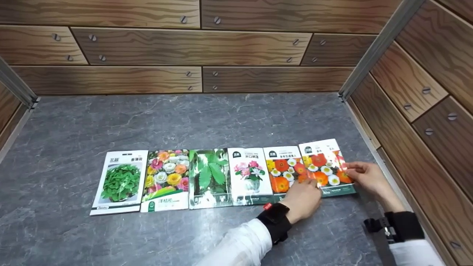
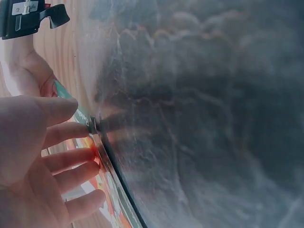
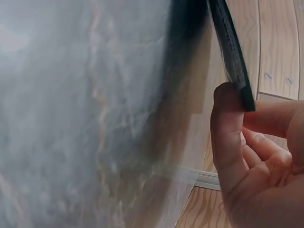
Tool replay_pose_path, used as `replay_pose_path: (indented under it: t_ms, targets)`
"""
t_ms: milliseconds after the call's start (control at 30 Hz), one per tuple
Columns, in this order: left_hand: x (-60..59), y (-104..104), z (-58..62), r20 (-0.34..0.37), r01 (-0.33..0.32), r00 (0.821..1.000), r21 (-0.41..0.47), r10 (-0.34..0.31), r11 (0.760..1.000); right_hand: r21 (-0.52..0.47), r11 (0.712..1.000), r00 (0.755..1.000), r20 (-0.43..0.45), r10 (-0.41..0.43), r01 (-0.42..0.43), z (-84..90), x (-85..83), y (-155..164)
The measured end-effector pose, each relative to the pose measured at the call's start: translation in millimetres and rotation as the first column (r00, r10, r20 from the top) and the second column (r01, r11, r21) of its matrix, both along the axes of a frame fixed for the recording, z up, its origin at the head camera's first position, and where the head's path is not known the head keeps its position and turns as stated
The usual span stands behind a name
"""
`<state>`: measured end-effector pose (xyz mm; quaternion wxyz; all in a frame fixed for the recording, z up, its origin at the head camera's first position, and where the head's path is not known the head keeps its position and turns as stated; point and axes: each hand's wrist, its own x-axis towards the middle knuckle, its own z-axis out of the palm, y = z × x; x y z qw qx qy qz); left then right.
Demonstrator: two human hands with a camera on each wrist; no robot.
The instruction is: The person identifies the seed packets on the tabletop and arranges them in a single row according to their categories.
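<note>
A row of several flat seed packets runs across the table. My right hand [image 1: 369, 179] pinches the right edge of the rightmost packet [image 1: 321, 171], which shows orange and white poppies and sits slightly tilted. In the right wrist view, the packet's dark green edge [image 3: 235, 61] is between thumb and finger, raised off the tabletop. My left hand [image 1: 305, 195] rests its fingertips where that packet meets the matching poppy packet [image 1: 281, 162] beside it. Its fingers [image 2: 71, 161] are nearly straight against the packet faces in the left wrist view.
Leftward lie a pink-flower packet [image 1: 249, 177], a green-leaf packet [image 1: 210, 171], a mixed-bloom packet [image 1: 168, 173] and a leafy-herb packet [image 1: 120, 183]. Wood-patterned walls [image 1: 184, 46] enclose the grey marbled table [image 1: 177, 118]; the right wall [image 1: 410, 122] stands close to my right hand.
</note>
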<state>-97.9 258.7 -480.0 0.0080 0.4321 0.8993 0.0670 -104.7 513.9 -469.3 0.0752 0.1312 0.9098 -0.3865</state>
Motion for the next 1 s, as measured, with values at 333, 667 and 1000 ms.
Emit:
replay_pose_path:
  t_ms: [333,667,1000]
  targets:
    - [1.2,-3.8,-2.5,0.005,0.01,1.0,-0.001,-0.01,1.0,0.353,0.935,0.98,-0.176,0.092,-0.024,-11.5,-1.7,-17.7]
    - [-1.8,-0.5,-4.6,-0.016,-0.012,1.0,-0.015,0.012,1.0,0.458,0.889,0.978,-0.192,0.081,0.016,-11.8,-4.9,-33.8]
    - [-5.3,-1.0,-5.5,0.017,-0.02,1.0,0.014,0.019,1.0,0.494,0.869,0.978,-0.181,0.106,-0.003,-10.6,-7.5,-33.7]
